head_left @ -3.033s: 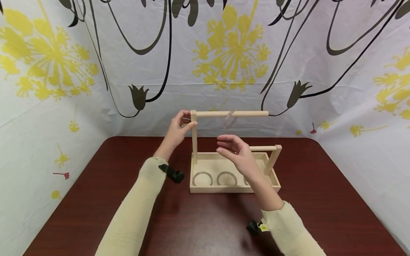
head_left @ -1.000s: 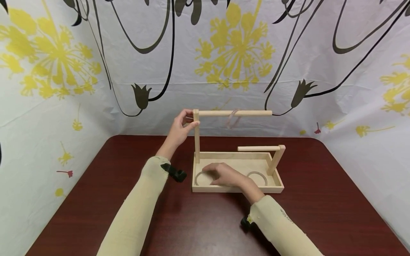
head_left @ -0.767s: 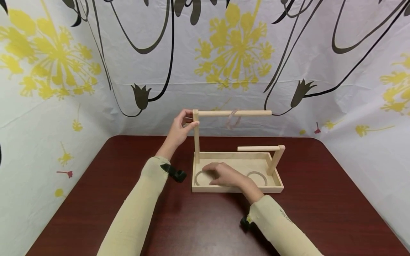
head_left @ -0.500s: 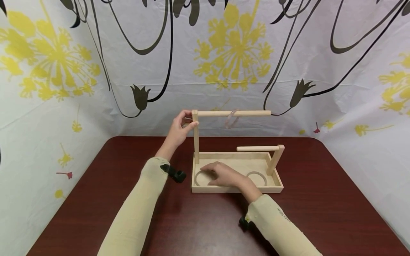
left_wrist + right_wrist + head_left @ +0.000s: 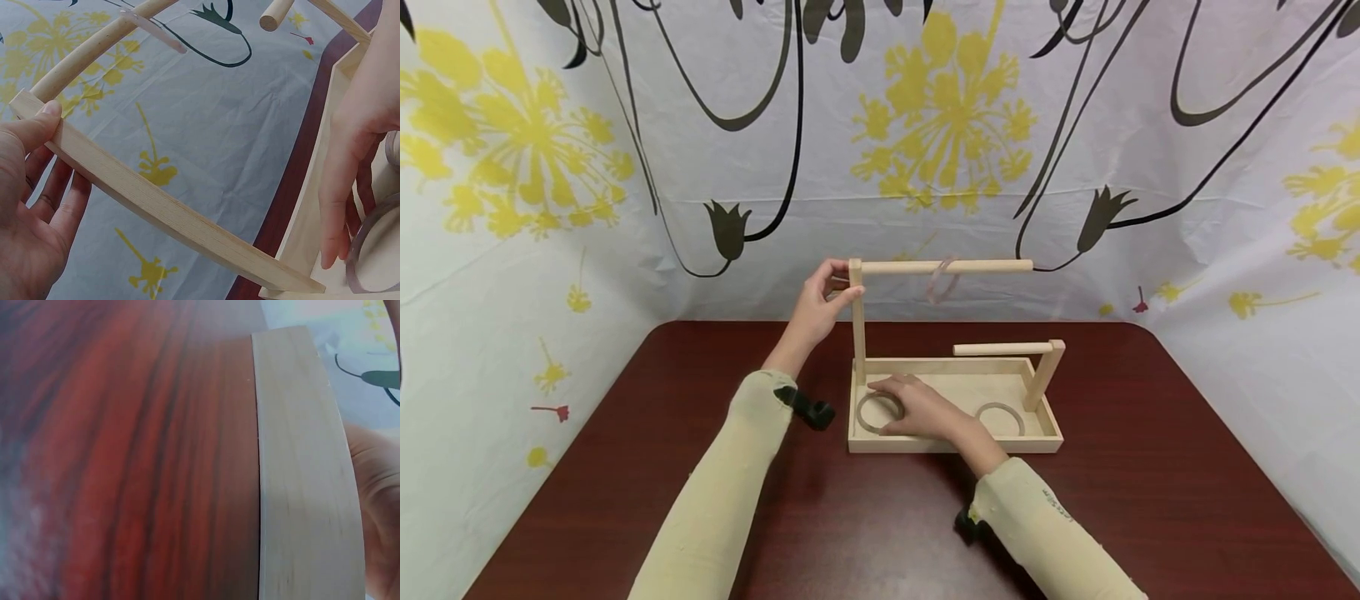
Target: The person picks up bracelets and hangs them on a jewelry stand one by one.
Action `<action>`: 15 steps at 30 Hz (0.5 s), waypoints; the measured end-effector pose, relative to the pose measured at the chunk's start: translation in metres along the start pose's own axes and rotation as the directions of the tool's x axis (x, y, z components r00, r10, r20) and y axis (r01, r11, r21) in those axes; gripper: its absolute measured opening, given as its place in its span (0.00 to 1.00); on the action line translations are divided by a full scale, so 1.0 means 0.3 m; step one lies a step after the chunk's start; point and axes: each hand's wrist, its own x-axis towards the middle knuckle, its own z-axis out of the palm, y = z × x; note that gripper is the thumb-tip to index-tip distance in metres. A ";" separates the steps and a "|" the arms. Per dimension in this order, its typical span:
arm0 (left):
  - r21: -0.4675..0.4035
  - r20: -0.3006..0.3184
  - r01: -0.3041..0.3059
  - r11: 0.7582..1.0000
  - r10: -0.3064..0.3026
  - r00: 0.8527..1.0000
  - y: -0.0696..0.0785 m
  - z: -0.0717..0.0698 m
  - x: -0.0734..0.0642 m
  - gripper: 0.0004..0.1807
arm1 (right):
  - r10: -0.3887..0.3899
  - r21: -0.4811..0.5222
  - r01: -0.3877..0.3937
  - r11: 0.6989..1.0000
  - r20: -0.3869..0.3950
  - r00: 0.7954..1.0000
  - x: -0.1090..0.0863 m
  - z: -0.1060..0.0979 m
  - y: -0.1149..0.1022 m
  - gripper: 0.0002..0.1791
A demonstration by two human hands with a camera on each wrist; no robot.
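Note:
My left hand (image 5: 814, 312) grips the top of the tall wooden post (image 5: 859, 333), thumb in front and fingers behind it. Down in the shallow wooden tray (image 5: 940, 447), my right hand (image 5: 925, 408) pinches a greyish see-through ring (image 5: 860, 414) at the left end; that ring stands slightly tilted up. The left wrist view shows the right fingers beside the ring (image 5: 354, 253), the thumb hidden. Another such ring (image 5: 1000, 406) lies at the tray's right. One ring (image 5: 933, 288) hangs on the upper dowel (image 5: 985, 266) that juts rightward from the tall post.
A shorter post (image 5: 1043, 375) at the tray's right end carries a lower dowel (image 5: 1000, 349) pointing left. The tray sits on a dark red wooden table (image 5: 850, 533). Behind stands a white curtain (image 5: 820, 175) with flower prints. In the right wrist view, the tray's wall (image 5: 306, 462) fills the middle.
My right hand has come down from beneath the upper dowel into the tray. Over the last half second it has shifted slightly left and up, and the left ring has tilted up. The left hand stays put.

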 end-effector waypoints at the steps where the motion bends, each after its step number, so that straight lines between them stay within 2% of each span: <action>1: -0.003 0.001 0.001 1.000 -0.001 1.000 -0.001 0.001 0.000 0.18 | 0.006 0.011 -0.006 1.000 -0.006 1.000 -0.001 0.000 0.001 0.39; 5: -0.012 0.004 0.001 1.000 -0.001 1.000 -0.003 0.003 0.001 0.18 | 0.030 0.091 -0.026 0.996 -0.036 0.999 -0.006 -0.001 0.008 0.41; 15: -0.008 -0.005 -0.009 1.000 0.009 1.000 0.003 0.003 -0.001 0.18 | 0.006 0.268 0.021 0.963 -0.099 0.995 -0.013 -0.022 0.010 0.40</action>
